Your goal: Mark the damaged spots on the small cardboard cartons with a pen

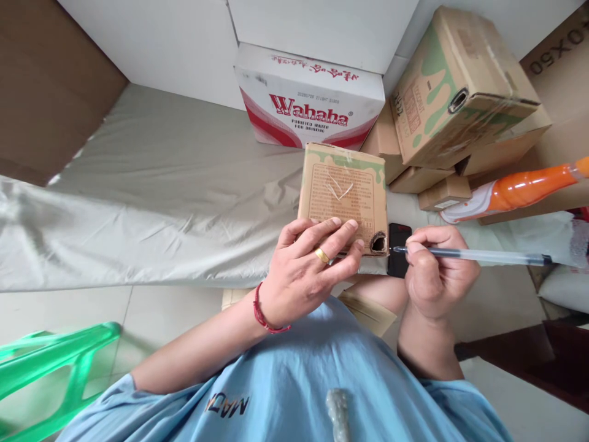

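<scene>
A small brown cardboard box with green print and a hole at its lower right corner stands on edge in front of me. My left hand, wearing a gold ring and a red wrist cord, grips the box's lower edge with fingers laid over its face. Beside it, my right hand is closed on a clear pen held sideways, its tip pointing left at the hole. A black phone lies between the box and my right hand.
A grey sheet covers the surface. A white and red Wahaha box stands behind, stacked brown cartons at the right, an orange and white object beside them. A green plastic stool is at lower left.
</scene>
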Action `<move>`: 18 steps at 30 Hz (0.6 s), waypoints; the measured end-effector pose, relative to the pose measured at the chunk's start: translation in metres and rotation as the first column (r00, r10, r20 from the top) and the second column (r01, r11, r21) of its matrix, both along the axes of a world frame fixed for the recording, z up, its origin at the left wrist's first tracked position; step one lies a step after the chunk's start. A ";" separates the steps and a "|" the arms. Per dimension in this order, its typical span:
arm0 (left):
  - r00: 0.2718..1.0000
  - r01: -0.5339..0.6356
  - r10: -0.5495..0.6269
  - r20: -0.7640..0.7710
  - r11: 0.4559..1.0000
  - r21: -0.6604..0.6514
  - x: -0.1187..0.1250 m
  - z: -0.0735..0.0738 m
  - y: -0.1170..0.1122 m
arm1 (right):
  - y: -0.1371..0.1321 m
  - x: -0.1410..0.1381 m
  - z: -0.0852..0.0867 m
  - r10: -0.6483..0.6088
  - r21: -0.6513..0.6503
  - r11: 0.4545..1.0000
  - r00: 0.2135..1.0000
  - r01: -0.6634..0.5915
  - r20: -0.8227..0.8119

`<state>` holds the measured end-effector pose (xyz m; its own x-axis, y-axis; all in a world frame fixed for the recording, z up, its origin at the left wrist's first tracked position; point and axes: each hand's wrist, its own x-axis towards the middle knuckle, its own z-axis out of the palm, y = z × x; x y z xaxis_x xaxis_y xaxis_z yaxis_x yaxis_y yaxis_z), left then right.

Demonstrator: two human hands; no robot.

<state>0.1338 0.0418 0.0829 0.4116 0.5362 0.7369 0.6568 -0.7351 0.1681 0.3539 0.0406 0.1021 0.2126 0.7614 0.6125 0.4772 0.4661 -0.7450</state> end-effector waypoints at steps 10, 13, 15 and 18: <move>1.000 0.003 -0.003 -0.005 1.000 -0.001 0.000 0.001 0.000 | -0.003 -0.003 0.002 -0.021 -0.034 0.999 1.000 0.022 0.023; 1.000 0.005 -0.005 -0.003 1.000 -0.002 0.000 0.000 0.000 | -0.003 -0.004 0.005 0.012 -0.012 1.000 0.993 -0.013 -0.113; 1.000 0.007 -0.007 -0.001 1.000 -0.005 0.000 0.000 0.000 | -0.002 -0.002 0.005 -0.029 -0.046 0.999 0.974 0.020 -0.227; 1.000 0.007 -0.007 0.002 1.000 -0.005 0.000 -0.001 -0.001 | 0.008 0.014 -0.009 -0.118 -0.187 0.981 0.931 0.055 -0.344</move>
<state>0.1333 0.0412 0.0821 0.4139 0.5371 0.7349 0.6513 -0.7388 0.1731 0.3677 0.0488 0.0932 0.4605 0.8164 0.3485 0.2025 0.2856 -0.9367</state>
